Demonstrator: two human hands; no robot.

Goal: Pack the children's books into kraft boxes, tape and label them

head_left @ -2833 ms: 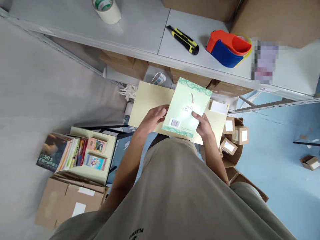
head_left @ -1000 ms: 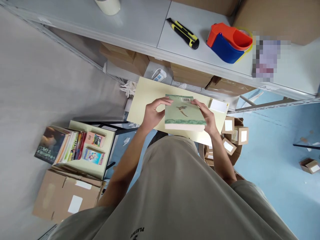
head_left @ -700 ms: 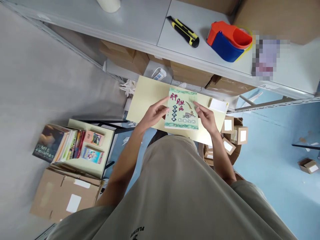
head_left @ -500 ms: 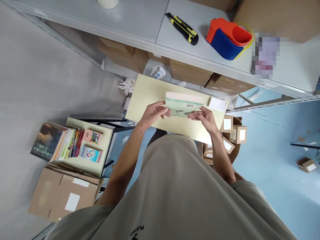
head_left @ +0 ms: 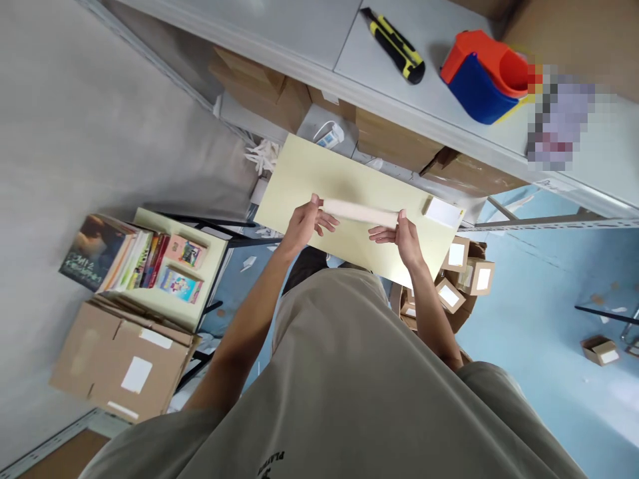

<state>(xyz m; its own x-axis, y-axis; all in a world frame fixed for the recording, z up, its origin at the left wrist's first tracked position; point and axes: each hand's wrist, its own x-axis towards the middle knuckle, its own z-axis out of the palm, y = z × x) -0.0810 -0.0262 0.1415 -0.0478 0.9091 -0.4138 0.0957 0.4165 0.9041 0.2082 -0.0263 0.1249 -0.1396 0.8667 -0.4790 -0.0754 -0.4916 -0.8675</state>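
A book (head_left: 361, 212) is held level over the pale yellow board (head_left: 299, 176), its pale page edge facing up at me and slightly blurred. My left hand (head_left: 305, 225) grips one end, thumb on top and the other fingers below. At the opposite end my right hand (head_left: 402, 236) grips it the same way. The book's covers are hidden from this angle. A white box (head_left: 443, 211) lies on the board's right end, beyond my right hand.
Above, a grey shelf (head_left: 344, 60) holds a yellow-black utility knife (head_left: 393, 46) and a red-blue tape dispenser (head_left: 486, 76). Several books (head_left: 134, 259) and a cardboard box (head_left: 122, 359) stand at left. Small cartons (head_left: 456, 256) fill a box at right. A power strip (head_left: 330, 136) lies behind the board.
The book has been tilted in both hands, so its green cover with the barcode no longer shows and its page edge faces up. The view has shifted a little.
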